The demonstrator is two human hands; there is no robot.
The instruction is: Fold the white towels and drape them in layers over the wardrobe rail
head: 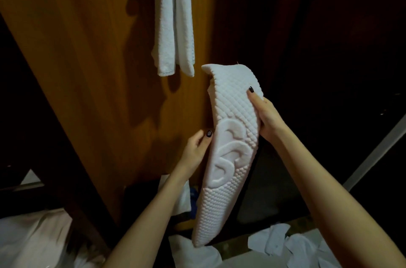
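Note:
A white waffle-textured towel (228, 153) with a raised looping emblem hangs folded lengthwise between my hands, in front of the wardrobe. My right hand (264, 114) grips its upper right edge, thumb on the front. My left hand (197, 149) pinches its left edge at mid-height. Another white towel (173, 19) hangs doubled from above at the top centre; the rail that carries it is out of view.
The wooden wardrobe panel (92, 59) fills the left and centre. To the right the interior is dark. Loose white cloths lie below at the left (33, 239), centre (193, 252) and right (292, 245). A pale strip (377, 149) runs diagonally at the right.

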